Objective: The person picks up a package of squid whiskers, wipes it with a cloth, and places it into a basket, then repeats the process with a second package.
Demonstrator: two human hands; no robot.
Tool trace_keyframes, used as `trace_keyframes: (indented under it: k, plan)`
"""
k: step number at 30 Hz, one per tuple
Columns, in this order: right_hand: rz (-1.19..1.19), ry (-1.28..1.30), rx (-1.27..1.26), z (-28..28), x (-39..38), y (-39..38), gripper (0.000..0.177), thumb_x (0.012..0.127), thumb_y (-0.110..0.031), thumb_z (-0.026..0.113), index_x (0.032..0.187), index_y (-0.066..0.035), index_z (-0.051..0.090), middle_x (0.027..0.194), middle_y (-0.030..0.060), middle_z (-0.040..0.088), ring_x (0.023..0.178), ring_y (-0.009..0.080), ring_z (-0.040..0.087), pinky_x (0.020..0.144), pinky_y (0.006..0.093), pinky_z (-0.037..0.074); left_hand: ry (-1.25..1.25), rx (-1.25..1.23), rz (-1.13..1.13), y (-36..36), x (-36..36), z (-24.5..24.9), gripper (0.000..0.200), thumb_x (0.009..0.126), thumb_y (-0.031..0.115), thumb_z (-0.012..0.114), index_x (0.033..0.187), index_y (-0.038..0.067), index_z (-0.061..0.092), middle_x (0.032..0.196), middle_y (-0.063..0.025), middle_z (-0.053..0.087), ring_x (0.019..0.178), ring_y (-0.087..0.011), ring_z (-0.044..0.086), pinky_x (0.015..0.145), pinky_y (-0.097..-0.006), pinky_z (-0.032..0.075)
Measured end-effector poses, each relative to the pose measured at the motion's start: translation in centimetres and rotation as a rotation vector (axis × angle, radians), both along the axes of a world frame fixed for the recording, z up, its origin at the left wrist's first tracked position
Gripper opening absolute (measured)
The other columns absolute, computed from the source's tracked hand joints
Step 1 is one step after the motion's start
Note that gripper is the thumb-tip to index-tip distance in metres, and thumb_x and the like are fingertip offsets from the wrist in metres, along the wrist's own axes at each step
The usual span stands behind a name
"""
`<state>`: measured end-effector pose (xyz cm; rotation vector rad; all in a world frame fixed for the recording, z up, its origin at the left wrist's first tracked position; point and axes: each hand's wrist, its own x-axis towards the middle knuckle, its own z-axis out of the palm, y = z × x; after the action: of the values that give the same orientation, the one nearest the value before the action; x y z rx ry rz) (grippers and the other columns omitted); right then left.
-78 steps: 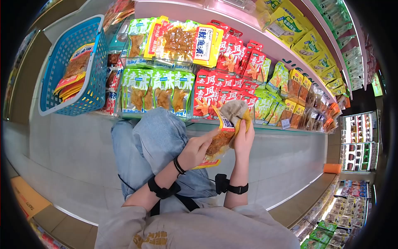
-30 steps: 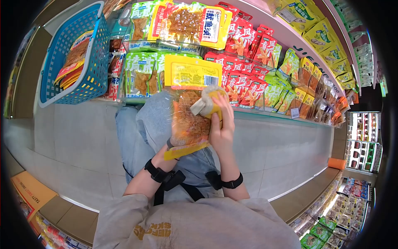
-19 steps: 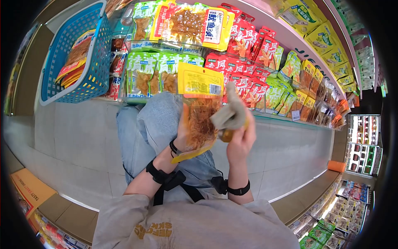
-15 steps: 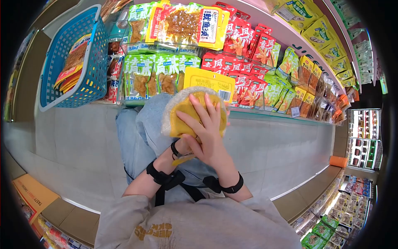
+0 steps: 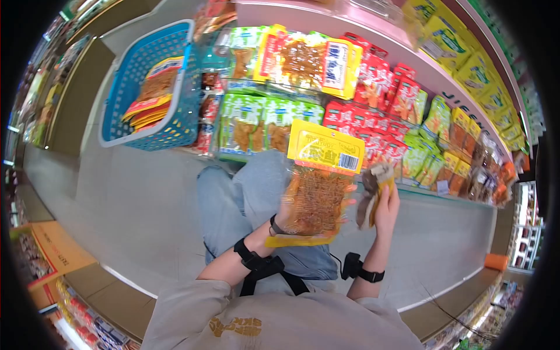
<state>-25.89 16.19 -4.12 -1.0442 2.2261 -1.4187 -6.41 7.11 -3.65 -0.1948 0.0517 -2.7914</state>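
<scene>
My left hand [image 5: 283,218] is behind a snack packet [image 5: 318,198], its fingertips showing past the packet's right edge. The packet has a yellow header with a barcode and a clear window over brown-orange food. It is held above my knees, in front of the shelf. My right hand [image 5: 386,211] pinches a folded cloth [image 5: 368,197], yellow and greyish, just right of the packet and apart from it. The cloth is partly blurred.
A blue plastic basket [image 5: 189,96] with several yellow-and-red snack packets [image 5: 154,96] stands at the left. Ahead, a shelf holds green packets [image 5: 242,125], red packets [image 5: 364,125] and a large yellow packet [image 5: 303,58]. A cardboard box [image 5: 55,254] is at lower left.
My right hand has moved off the packet to the right with the cloth, which earlier lay spread over the packet. The packet's front is now uncovered. The view has shifted, moving the basket rightward.
</scene>
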Motion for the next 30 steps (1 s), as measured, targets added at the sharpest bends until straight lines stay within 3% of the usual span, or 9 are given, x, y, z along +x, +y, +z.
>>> trace_keyframes:
  k: [8,13,16,18,19,20,21,26,30]
  plan:
    - [0.074,-0.106,0.153,-6.1,1.1,3.6,0.027,0.091,-0.016,0.037,0.106,0.002,0.049,0.092,0.0137,0.057,0.083,0.0203,0.053,0.077,0.0303,0.040,-0.564,-0.220,0.375,-5.6,14.1,13.9,0.076,0.078,0.062,0.039,0.135,0.014,0.024,0.135,-0.0156,0.031,0.121,-0.0390,0.031,0.094,-0.0585,0.028]
    - [0.121,-0.109,0.136,-5.3,0.8,1.6,0.027,0.091,-0.016,0.037,0.107,0.002,0.049,0.093,0.0144,0.057,0.084,0.0205,0.053,0.077,0.0301,0.040,-0.639,-1.024,0.886,-12.9,22.6,22.0,0.057,0.084,0.053,0.035,0.119,0.010,0.045,0.117,-0.0124,0.051,0.106,-0.0286,0.049,0.085,-0.0476,0.042]
    - [0.116,-0.094,0.073,-4.5,0.9,1.1,0.026,0.091,-0.015,0.037,0.107,0.002,0.048,0.093,0.0143,0.057,0.085,0.0205,0.053,0.077,0.0298,0.040,-1.137,-0.826,1.402,-20.8,22.6,21.9,0.039,0.084,0.048,0.045,0.105,0.016,0.050,0.087,0.0043,0.053,0.067,-0.0083,0.050,0.057,-0.0291,0.038]
    - [0.116,-0.096,0.050,-4.3,0.8,1.2,0.026,0.091,-0.014,0.037,0.107,0.002,0.049,0.094,0.0141,0.057,0.085,0.0204,0.053,0.078,0.0297,0.040,-2.117,-0.888,0.787,-25.1,22.4,19.2,0.067,0.079,0.063,0.038,0.118,0.008,0.042,0.109,-0.0084,0.048,0.100,-0.0126,0.046,0.085,-0.0356,0.035]
    - [0.086,-0.113,0.054,-4.4,0.8,1.4,0.026,0.091,-0.014,0.037,0.107,0.002,0.048,0.094,0.0138,0.057,0.085,0.0204,0.053,0.078,0.0299,0.040,-1.974,-1.373,1.022,-26.4,22.1,16.1,0.085,0.078,0.068,0.033,0.132,0.004,0.025,0.132,-0.0175,0.030,0.123,-0.0261,0.031,0.101,-0.0387,0.022]
    - [0.056,-0.132,0.062,-4.6,0.9,1.8,0.026,0.091,-0.014,0.037,0.107,0.002,0.048,0.095,0.0135,0.057,0.086,0.0204,0.053,0.079,0.0300,0.040,-2.051,-1.583,0.822,-31.9,26.4,11.0,0.090,0.080,0.067,0.029,0.136,0.001,0.008,0.142,-0.0178,0.010,0.132,-0.0310,0.009,0.106,-0.0373,0.010]
    - [0.059,-0.140,0.055,-4.9,1.0,2.3,0.026,0.091,-0.014,0.037,0.107,0.002,0.048,0.095,0.0135,0.057,0.086,0.0204,0.053,0.079,0.0300,0.040,-2.103,-1.468,0.569,-30.1,25.1,11.7,0.089,0.081,0.065,0.029,0.136,-0.001,0.006,0.143,-0.0179,0.008,0.132,-0.0294,0.010,0.106,-0.0357,0.010]
    - [0.059,-0.105,0.081,-5.5,0.4,4.1,0.028,0.091,-0.014,0.038,0.110,0.002,0.049,0.099,0.0127,0.057,0.090,0.0192,0.053,0.080,0.0294,0.040,-2.050,-1.479,0.324,-25.7,21.6,11.6,0.077,0.084,0.059,0.035,0.135,0.003,0.021,0.139,-0.0158,0.022,0.129,-0.0251,0.022,0.104,-0.0335,0.019]
    - [0.082,-0.132,0.183,-3.8,0.5,3.9,0.027,0.090,-0.014,0.038,0.109,0.002,0.049,0.094,0.0141,0.057,0.086,0.0217,0.054,0.077,0.0300,0.041,-2.138,-1.895,0.188,-24.6,19.5,10.8,0.073,0.083,0.054,0.042,0.132,0.002,0.027,0.132,-0.0205,0.034,0.124,-0.0304,0.030,0.101,-0.0353,0.025]
